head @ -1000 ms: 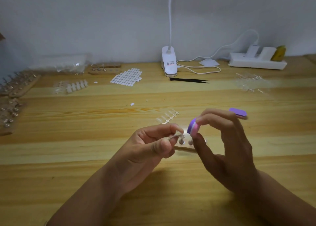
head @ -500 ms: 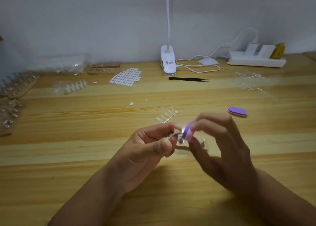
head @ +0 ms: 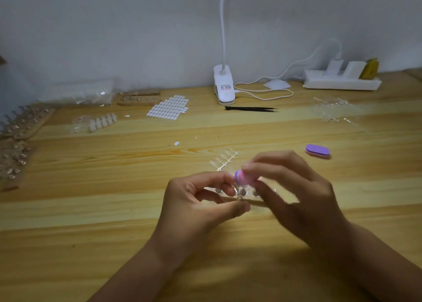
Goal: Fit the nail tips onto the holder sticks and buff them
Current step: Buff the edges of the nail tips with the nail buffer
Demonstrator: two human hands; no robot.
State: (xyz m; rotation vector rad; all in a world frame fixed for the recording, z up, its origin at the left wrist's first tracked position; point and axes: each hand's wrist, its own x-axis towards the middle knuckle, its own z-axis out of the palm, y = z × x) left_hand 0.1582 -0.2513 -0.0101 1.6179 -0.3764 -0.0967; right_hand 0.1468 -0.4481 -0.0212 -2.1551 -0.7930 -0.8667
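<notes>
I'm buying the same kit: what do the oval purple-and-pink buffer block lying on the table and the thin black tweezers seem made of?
Oval purple-and-pink buffer block: probably foam, a pink core under a matte purple abrasive face, with rounded edges. Thin black tweezers: likely coated metal, slim, pointed and dull black; plastic cannot be ruled out at this distance.

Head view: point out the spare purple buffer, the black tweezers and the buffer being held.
spare purple buffer (head: 317,150), head view, purple top face.
black tweezers (head: 250,108), head view, mid-length.
held buffer (head: 241,178), head view, exposed purple-pink end.
</notes>
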